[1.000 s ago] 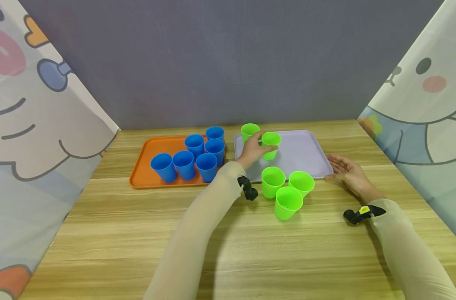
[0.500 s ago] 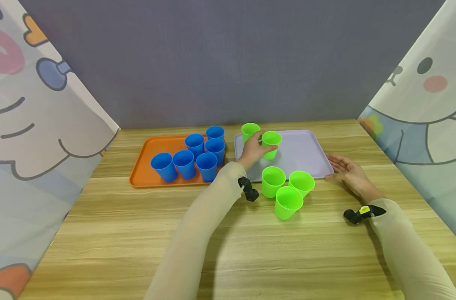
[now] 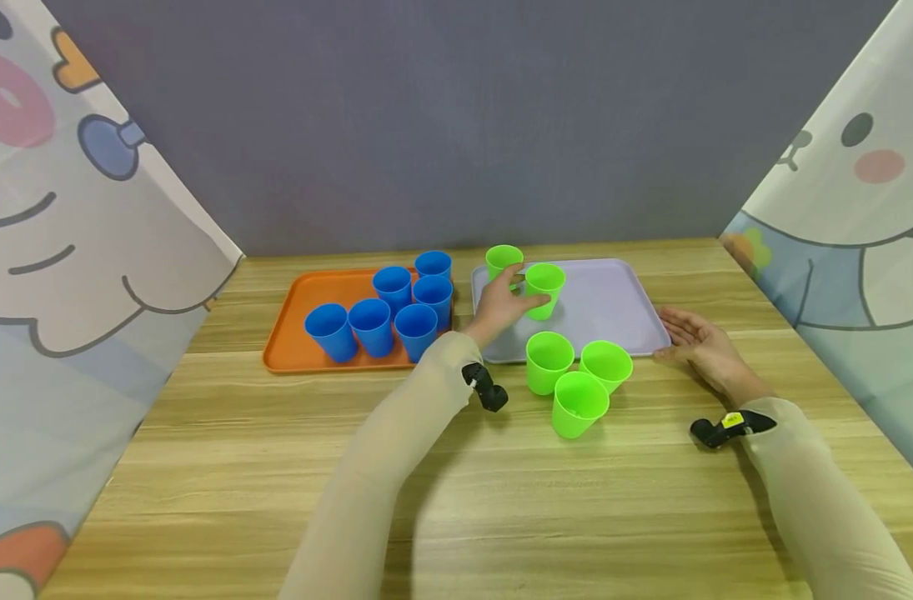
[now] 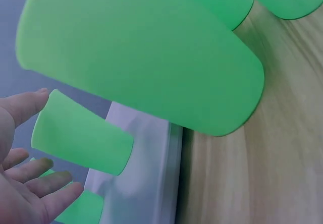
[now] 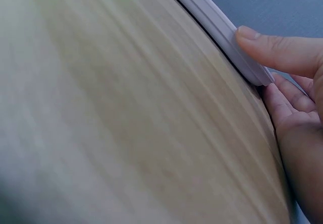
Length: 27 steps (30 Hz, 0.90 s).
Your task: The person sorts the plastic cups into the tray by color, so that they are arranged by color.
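My left hand (image 3: 499, 307) is spread beside a green cup (image 3: 544, 292) that stands upright on the lavender tray (image 3: 602, 308). In the left wrist view its fingers (image 4: 60, 196) are loosely extended, and the thumb comes close to that cup's rim; whether it touches cannot be told. A second green cup (image 3: 504, 260) stands behind the hand on the tray, partly hidden by it. My right hand (image 3: 699, 348) holds the tray's near right corner, thumb against the rim (image 5: 222, 30) and fingers along the other side. Several more green cups (image 3: 549, 363) stand grouped at the tray's front edge.
To the left, an orange tray (image 3: 283, 358) carries several blue cups (image 3: 371, 327), arranged near its front and right side. A grey panel (image 3: 456, 125) rises behind the wooden table (image 3: 546, 517), with printed cloth at both sides.
My left hand has loosened from the green cup and drawn slightly left, while the cup stays on the lavender tray. The right hand keeps its place at the corner.
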Tool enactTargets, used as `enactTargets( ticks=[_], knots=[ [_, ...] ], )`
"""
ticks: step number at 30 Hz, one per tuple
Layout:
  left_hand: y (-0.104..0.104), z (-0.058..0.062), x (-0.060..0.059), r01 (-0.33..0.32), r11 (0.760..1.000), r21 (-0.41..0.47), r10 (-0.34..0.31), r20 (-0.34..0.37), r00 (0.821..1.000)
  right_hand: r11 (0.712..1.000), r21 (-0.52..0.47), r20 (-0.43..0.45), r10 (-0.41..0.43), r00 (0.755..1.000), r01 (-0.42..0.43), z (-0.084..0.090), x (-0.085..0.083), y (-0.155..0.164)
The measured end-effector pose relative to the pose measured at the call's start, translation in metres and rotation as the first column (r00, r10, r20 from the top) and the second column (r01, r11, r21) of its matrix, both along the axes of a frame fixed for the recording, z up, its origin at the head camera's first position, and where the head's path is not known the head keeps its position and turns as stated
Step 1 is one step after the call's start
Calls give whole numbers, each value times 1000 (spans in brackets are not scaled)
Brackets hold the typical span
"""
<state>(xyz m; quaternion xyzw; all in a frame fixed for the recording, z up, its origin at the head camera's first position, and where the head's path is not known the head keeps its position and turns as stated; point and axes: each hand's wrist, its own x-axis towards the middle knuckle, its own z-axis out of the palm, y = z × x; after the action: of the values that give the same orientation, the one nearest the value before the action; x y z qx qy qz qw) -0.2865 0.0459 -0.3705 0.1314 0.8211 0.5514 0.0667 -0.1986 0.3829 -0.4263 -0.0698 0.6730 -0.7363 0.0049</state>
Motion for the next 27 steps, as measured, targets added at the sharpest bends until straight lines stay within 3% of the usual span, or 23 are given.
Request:
enactTargets(
  ticks=[5,16,20,27],
  knots=[
    [-9,-2,3,-20,999,38,20,13,1000,1000,5,-5,-5,1000,5,-2,0,0],
    [-30,-4,14,10,990,144,-11,5,1000,1000,-1,-7,-1,1000,1,-1,0,1],
    [-34,-6,20,47,983,175,-50,13,999,1000,4,-7,-8,1000,8,-1,0,0],
    [-41,-18,26,181,951,253,-192,21,981,1000,-12,-17,-8,1000,8,-2,0,0]
  ],
)
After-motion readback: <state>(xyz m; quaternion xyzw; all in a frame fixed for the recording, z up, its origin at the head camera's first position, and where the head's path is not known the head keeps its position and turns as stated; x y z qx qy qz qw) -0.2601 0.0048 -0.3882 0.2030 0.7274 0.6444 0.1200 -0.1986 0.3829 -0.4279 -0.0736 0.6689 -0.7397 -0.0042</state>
